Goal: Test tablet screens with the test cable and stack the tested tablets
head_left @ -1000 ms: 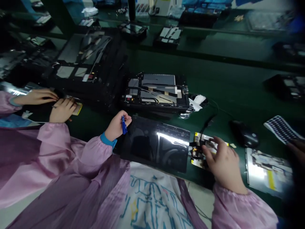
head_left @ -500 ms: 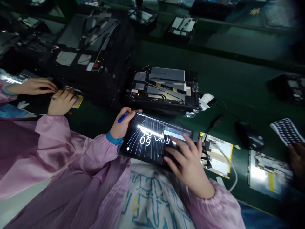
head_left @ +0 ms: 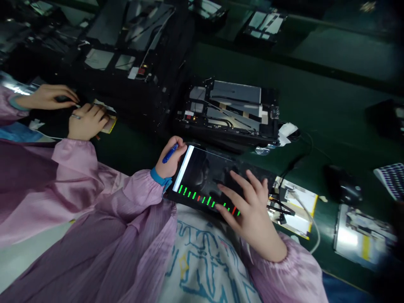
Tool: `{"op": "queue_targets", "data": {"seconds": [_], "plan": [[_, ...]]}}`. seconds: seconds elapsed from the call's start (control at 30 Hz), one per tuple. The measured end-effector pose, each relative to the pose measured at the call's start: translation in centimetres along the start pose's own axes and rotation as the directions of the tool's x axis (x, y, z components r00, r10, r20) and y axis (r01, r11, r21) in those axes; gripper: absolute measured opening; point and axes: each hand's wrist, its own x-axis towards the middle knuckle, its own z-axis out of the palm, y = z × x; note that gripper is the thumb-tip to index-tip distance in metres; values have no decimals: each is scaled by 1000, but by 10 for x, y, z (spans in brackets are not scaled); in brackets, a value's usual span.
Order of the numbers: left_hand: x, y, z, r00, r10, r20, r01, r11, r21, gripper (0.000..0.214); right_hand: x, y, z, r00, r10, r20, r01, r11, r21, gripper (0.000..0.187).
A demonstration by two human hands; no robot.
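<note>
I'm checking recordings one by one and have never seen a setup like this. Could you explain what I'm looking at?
There is no robot here: a person works with two bare hands, seen by one camera worn on the head, looking forward and down.

The left hand holds a blue pen beside the left edge of a flat screen, which shows green and red marks along its near side. The right hand is spread over the screen; whether every fingertip touches is hard to tell.

On the dark green bench are black device units with exposed inner parts, a yellow-edged panel with cables, and a black mouse. The hands at far left belong to a co-worker.
</note>
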Motion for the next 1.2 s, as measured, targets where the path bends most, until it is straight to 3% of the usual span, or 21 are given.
{"op": "queue_targets", "data": {"seconds": [0.17, 0.53, 0.73, 0.93, 1.1, 1.2], "plan": [[-1, -1, 0, 999, 27, -23, -27, 1000, 16, 20, 6, -17, 9, 991, -113, 67, 110, 993, 52, 28], [-2, -3, 0, 999, 51, -8, -51, 999, -7, 17, 7, -28, 20, 978, -138, 156, 136, 990, 26, 37], [-3, -4, -1, 1000, 30, -7, -30, 999, -17, 20, 15, -21, 13, 983, -136, 122, 134, 991, 22, 44], [-5, -2, -1, 1000, 12, -18, -13, 1000, -22, 21, 61, -3, 0, 996, -89, 7, 89, 994, -65, 44], [-8, 3, 1, 1000, 14, 19, -11, 993, -120, 24, 118, -7, 9, 988, -129, -90, 117, 985, -126, 31], [-8, 5, 1, 999, 52, 8, -50, 987, -151, 24, 138, -16, 16, 980, -170, -99, 161, 983, -91, 21]]}}
